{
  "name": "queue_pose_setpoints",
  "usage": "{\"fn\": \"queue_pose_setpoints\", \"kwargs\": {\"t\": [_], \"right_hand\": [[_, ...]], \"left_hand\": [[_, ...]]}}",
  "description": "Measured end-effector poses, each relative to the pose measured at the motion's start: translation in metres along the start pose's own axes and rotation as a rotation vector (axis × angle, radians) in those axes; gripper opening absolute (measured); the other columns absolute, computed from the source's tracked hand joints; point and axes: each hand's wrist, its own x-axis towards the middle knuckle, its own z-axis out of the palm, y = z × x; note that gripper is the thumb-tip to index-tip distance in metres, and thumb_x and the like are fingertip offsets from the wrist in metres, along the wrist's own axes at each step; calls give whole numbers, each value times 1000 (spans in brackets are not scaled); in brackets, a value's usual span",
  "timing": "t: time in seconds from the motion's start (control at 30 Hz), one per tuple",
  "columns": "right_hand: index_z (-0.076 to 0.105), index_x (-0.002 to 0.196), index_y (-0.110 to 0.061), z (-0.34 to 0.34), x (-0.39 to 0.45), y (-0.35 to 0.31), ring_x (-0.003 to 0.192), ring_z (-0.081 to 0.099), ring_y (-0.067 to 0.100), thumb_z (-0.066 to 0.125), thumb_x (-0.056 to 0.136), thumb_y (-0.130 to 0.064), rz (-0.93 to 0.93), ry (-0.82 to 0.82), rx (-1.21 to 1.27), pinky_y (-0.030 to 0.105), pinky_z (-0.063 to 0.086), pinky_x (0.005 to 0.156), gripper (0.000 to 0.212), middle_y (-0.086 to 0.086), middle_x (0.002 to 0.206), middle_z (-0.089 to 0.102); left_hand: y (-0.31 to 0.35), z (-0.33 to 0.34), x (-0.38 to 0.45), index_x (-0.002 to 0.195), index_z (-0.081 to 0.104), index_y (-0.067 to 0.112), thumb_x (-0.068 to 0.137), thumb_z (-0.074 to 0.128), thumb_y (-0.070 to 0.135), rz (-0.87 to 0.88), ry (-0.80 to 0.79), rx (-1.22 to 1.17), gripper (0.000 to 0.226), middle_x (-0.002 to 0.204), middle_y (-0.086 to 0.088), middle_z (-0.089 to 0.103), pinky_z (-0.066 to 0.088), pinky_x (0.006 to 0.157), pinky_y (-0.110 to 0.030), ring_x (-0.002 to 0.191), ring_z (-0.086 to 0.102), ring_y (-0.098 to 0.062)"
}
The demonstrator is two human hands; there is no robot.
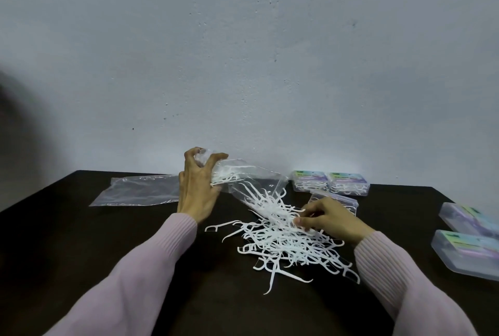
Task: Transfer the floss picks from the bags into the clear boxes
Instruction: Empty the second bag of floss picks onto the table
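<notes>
Head view: left hand (198, 187) grips the bag (243, 176) by its bunched end, tilted so floss picks (280, 238) spill mid-table; right hand (324, 218) pinches some picks loose.

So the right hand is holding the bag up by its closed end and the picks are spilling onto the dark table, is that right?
Not quite: the head view shows the left hand gripping the bag up by its closed end. The right hand is low, at the pile of picks spilling onto the dark table.
</notes>
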Motion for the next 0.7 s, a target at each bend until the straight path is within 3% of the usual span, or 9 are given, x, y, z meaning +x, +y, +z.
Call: {"fn": "queue_pose_setpoints", "kwargs": {"t": [0.17,0.37,0.57,0.7], "right_hand": [[67,71,-30,-3,-1,0,66,60,3,67,84,-28,-12,-93,-44,20,46,73,13,-1,74,68],[67,70,-27,-2,-3,-2,61,57,1,67,83,-25,-5,-69,-68,5,41,61,14,-12,63,62],[71,77,-21,-1,-3,0,77,60,8,67,82,-19,12,-32,-72,22,47,78,6,-12,76,66],[71,87,-21,0,-2,-1,78,60,-1,66,83,-21,-17,86,-9,5,41,63,6,-10,87,69]], "left_hand": [[0,-4,3,124,56,28,71,78,8,-52,16,-59,60,134,-11,27,39,103,-44,112,46,-26],[-2,-8,7,122,57,27,72,78,9,-105,46,-122,57,134,-10,28,42,101,-48,112,46,-28],[-3,-9,9,119,58,27,75,75,9,-152,77,-204,50,132,-10,28,43,101,-50,113,49,-32],[-2,-7,9,119,58,26,76,75,11,-163,65,-218,49,131,-10,28,43,100,-50,112,50,-32]]}}
